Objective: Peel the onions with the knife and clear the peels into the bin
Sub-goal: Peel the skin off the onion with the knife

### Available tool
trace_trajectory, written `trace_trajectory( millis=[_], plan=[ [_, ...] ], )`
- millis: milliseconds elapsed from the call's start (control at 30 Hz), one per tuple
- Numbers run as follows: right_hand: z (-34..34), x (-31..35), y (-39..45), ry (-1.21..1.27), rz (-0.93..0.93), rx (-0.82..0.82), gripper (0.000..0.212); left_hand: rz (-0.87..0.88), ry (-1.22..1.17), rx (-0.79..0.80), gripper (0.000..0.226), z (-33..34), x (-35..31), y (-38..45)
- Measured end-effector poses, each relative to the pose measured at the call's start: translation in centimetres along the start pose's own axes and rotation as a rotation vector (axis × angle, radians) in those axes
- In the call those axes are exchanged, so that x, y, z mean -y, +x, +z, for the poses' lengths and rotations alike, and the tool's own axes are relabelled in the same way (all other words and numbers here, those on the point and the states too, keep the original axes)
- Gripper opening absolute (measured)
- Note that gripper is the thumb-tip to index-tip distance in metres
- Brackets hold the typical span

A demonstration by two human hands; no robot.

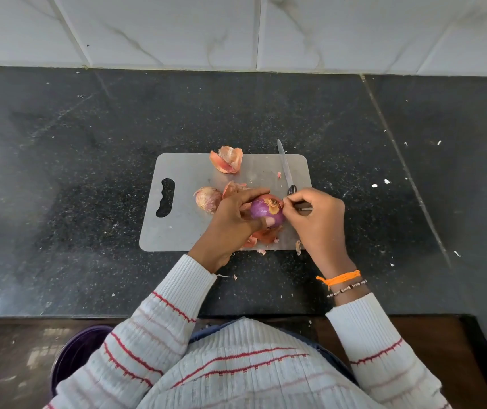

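The half-peeled purple onion (266, 211) sits in the grip of the left hand (234, 220), raised just above the near right part of the grey rectangular plastic cutting board (183, 228), its orange-brown root end turned up toward the camera. The left fingers curl over the far side of the onion and the thumb presses its near side, so this grip is closed round the bulb. The right hand (319, 221) meets the onion at its right edge, thumb and forefinger pinched together on a scrap of skin there; the other fingers are curled in. Under the right hand lies the slim steel knife (285, 168), its blade pointing away across the board's far right corner and past its edge; whether the hand also holds the handle cannot be told. A second, unpeeled pale pink onion (208, 199) rests on the board just left of the left hand. Loose orange-pink onion peels (227, 160) lie at the board's far edge, and more peels (261, 237) lie below the held onion at the board's near edge. The board lies on the black speckled stone bench (59, 172). A round purple bin (80, 352) stands on the floor below the bench, left of the board.
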State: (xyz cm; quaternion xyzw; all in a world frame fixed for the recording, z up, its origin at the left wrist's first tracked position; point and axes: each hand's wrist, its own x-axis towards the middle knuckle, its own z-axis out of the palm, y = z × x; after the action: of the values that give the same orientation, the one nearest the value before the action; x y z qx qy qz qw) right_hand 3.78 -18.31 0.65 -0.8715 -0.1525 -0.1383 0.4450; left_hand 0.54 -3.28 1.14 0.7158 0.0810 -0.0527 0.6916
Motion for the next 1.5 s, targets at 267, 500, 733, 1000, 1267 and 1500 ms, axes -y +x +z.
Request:
trace_trajectory(
  millis=[267,500,733,1000,1267,1500],
  plan=[
    [0.1,0.6,-0.3,0.220,0.194,-0.020,0.007,0.010,0.002,-0.086,0.052,0.2,-0.1,0.3],
    [0.7,0.5,-0.1,0.028,0.102,-0.020,0.007,-0.008,-0.053,-0.036,0.048,0.2,0.2,0.2],
    [0.2,-1.1,-0.4,0.058,0.292,0.021,0.006,-0.087,-0.334,0.010,0.050,-0.7,-0.2,0.1],
    [0.0,1.6,-0.2,0.194,0.225,-0.011,0.011,-0.065,-0.245,-0.051,0.053,-0.4,-0.7,-0.2],
    [0.0,1.7,-0.2,0.174,0.145,0.004,0.010,-0.047,-0.108,-0.084,0.054,-0.7,-0.8,-0.3],
    [0.3,0.9,-0.2,0.101,0.081,-0.004,0.007,-0.021,-0.068,-0.080,0.053,-0.6,-0.5,-0.3]
  ],
)
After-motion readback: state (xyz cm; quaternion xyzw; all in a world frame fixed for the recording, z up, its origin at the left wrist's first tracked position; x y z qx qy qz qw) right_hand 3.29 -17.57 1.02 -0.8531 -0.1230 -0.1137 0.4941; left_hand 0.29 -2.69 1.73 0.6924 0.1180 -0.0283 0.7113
